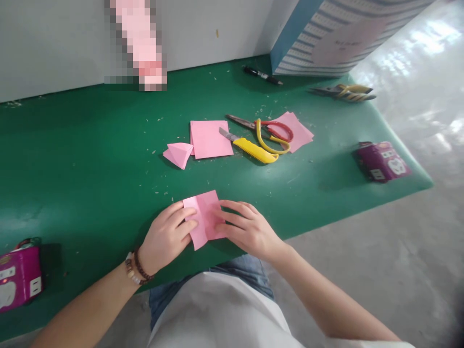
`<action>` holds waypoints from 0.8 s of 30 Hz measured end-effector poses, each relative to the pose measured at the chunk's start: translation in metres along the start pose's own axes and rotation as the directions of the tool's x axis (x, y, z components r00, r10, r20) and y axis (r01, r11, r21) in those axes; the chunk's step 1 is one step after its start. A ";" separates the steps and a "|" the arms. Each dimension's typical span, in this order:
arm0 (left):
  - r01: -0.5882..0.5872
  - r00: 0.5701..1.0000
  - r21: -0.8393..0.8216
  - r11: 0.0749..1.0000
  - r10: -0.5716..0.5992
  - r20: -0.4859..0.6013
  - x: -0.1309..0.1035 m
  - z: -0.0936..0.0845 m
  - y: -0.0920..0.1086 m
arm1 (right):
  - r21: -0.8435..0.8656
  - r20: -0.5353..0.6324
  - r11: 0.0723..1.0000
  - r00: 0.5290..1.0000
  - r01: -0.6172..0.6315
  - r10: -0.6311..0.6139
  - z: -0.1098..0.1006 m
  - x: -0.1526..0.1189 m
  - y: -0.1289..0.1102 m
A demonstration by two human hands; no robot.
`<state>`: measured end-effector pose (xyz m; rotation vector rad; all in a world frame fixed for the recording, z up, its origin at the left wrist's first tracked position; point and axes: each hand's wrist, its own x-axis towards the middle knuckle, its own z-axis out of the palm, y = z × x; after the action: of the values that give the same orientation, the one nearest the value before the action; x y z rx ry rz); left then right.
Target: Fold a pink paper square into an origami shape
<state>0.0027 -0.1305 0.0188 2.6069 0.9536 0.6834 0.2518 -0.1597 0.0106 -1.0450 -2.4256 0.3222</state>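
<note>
Between my hands is a pink square of paper [207,212] with a crease down its middle, its left part tilted up. My left hand [167,237] grips the left edge, fingers over the front and the thumb hidden. At the right edge, my right hand [250,227] holds the sheet with its fingers on the paper. Just beyond lie a folded pink paper piece [180,154] and a small stack of pink paper squares [208,137]. The blade of a yellow utility knife [255,150] rests on that stack.
Scissors [266,128] with red and yellow handles lie by more pink sheets [297,133]. Farther back are a black pen [263,75], pliers [344,92] and a striped box [326,38]. Purple boxes stand right [384,162] and left [21,278] on the green table [90,169].
</note>
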 end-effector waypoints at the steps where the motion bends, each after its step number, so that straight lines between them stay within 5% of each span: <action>1: -0.007 1.000 0.018 1.000 0.007 0.006 0.000 -0.001 0.001 | 0.007 -0.016 1.000 1.000 -0.004 0.004 0.001 0.000 0.001; 9: 0.127 0.991 -0.068 0.990 -0.123 0.059 0.000 -0.002 0.007 | 0.157 -0.077 0.969 0.976 -0.190 0.204 0.001 0.008 0.009; 16: 0.256 0.964 -0.046 0.966 -0.259 -0.064 -0.001 0.005 -0.004 | 0.025 -0.094 0.949 0.945 -0.313 0.314 0.010 0.032 0.006; 24: 0.118 0.993 0.134 0.984 -0.120 0.011 -0.001 0.009 -0.004 | -0.076 -0.100 0.965 0.965 -0.250 0.243 0.016 0.033 0.004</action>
<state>0.0047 -0.1288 0.0093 2.6382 1.1767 0.5826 0.2264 -0.1329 0.0064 -1.3756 -2.2494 0.2458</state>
